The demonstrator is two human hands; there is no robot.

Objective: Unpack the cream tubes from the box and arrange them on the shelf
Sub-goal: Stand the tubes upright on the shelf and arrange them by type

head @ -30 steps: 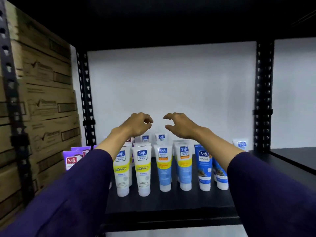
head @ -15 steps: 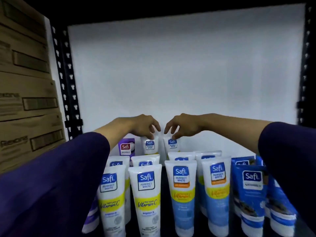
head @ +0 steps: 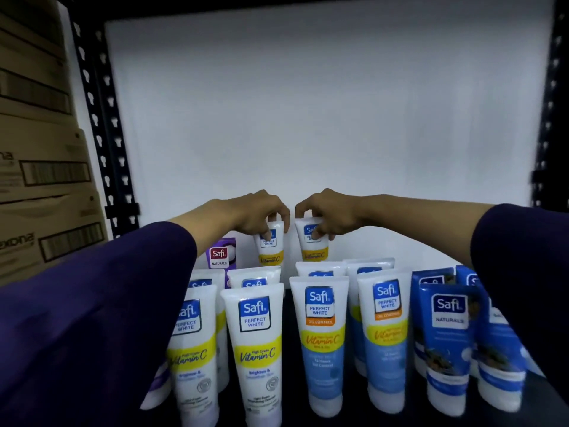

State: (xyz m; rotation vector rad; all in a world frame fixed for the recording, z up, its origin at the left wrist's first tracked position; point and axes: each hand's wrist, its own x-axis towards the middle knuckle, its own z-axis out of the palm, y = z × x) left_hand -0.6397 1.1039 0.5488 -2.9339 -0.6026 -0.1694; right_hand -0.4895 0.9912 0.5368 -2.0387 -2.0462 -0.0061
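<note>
Rows of Safi cream tubes stand cap-down on the black shelf (head: 286,359). In front are white-and-yellow tubes (head: 260,349), white-and-blue oil control tubes (head: 321,343) and dark blue Naturals tubes (head: 449,343). At the back row, my left hand (head: 252,212) grips the top of a white Vitamin C tube (head: 268,249). Beside it, my right hand (head: 326,215) grips the top of a second white tube (head: 314,248). Both held tubes are raised above the tubes in front of them. A purple Naturals tube (head: 220,254) stands just left of them.
Stacked brown cardboard cartons (head: 40,167) fill the left side. Black perforated shelf uprights (head: 101,124) (head: 551,103) frame a white back wall (head: 323,118). My dark purple sleeves cover the lower left and right of the view.
My head has moved closer to the shelf. Both hands came down onto the back-row tubes, closed on their tops, and the two tubes now sit higher than before.
</note>
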